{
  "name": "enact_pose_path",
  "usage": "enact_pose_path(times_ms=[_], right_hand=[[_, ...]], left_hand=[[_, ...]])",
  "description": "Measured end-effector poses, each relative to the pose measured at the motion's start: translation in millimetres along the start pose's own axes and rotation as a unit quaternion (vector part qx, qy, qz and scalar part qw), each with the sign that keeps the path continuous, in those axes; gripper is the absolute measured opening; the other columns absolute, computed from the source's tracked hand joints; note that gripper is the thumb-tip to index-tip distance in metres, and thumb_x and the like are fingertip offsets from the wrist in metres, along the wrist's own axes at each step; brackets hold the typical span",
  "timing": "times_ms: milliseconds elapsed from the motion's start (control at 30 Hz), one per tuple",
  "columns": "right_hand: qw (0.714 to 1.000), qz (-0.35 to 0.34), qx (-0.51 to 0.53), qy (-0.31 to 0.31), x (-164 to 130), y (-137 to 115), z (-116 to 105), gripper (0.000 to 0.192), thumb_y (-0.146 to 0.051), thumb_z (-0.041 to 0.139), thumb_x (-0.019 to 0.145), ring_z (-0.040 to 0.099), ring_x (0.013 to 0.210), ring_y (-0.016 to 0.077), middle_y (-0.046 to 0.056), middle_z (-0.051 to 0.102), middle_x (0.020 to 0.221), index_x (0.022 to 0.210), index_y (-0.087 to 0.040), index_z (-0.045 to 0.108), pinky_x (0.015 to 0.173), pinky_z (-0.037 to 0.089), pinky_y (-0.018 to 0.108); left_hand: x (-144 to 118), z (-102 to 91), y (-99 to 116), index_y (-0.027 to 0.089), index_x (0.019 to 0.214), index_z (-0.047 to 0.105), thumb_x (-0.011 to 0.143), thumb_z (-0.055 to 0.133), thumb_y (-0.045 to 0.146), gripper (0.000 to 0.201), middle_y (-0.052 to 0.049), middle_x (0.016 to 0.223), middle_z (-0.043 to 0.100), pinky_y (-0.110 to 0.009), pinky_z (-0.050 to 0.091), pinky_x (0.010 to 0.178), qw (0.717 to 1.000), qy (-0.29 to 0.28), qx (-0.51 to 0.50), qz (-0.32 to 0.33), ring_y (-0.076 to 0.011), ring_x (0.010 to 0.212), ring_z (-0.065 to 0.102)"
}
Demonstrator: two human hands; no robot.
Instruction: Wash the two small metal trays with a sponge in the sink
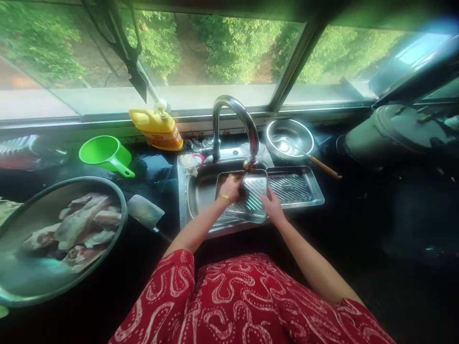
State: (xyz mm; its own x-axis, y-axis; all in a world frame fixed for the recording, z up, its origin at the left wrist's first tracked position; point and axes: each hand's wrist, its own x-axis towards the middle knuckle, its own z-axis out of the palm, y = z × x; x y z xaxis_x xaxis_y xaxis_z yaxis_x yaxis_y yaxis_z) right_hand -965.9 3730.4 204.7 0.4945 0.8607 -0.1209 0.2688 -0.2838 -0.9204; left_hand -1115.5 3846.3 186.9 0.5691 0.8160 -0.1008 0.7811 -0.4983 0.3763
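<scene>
A: ok so what's the setup here? biggest stuff first pls

B: biggest is the window [236,52] along the back, leafy greenery behind the glass. Then the red patterned top [247,301] on the person, front and center. Next is a big metal basin [125,215] over on the left with pieces of raw meat [79,224] in it. Way over on the right there's a lidded pot [394,131], kinda smeary.

A: and the middle?

B: metal sink [182,205]. The ridged tray [256,197] is right over it, under the spout of the curved faucet [236,102]. A second tray [294,188] lies just to its right, can't tell if they touch. Behind that one is a round metal bowl [303,136], with a wooden handle [326,167] sticking out toward the right.

A: smaller stuff?

B: yellow jug [158,126] left of the faucet, green dipper [107,153] further left, and a wide-bladed cleaver [145,212] lying between basin and sink.

A: hands tho?

B: right hand [273,205] is pinching the right rim of the ridged tray. Left hand [231,188] reaches in over the same tray, but the fingers are blurred, so I can't tell if they're spread or pressed together. Tiniest thing: a gold-colored bracelet [225,197] on that wrist.
</scene>
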Motion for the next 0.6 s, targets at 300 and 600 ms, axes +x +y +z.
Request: enact_pose_path(times_ms=[300,600], right_hand=[[0.999,-0.015,0.030,0.027,-1,11,2,0.067,-0.035,0.057,0.070,0.062,0.097,0.0241,0.007,0.069,0.110,0.135,-0.017,0.055,0.093,0.048,0.041],[0.986,-0.114,-0.008,0.125,-1,10,23,0.072,-0.034,0.055,0.072,0.062,0.095,0.0215,0.009,0.066,0.110,0.141,-0.015,0.047,0.090,0.049,0.039]], left_hand=[[8,15.4,6,0.021,0.144,0.040,0.091,0.038,0.014,0.053,-0.016,0.125,0.050,-0.035,0.048,0.090,0.998,0.035,0.042,0.029,-0.0266,0.118,0.048],[9,26.5,-14,0.007,0.115,0.066,0.085,0.048,0.016,0.036,-0.022,0.113,0.064,-0.031,0.048,0.091,0.981,-0.104,-0.007,-0.164,-0.0270,0.111,0.060]])
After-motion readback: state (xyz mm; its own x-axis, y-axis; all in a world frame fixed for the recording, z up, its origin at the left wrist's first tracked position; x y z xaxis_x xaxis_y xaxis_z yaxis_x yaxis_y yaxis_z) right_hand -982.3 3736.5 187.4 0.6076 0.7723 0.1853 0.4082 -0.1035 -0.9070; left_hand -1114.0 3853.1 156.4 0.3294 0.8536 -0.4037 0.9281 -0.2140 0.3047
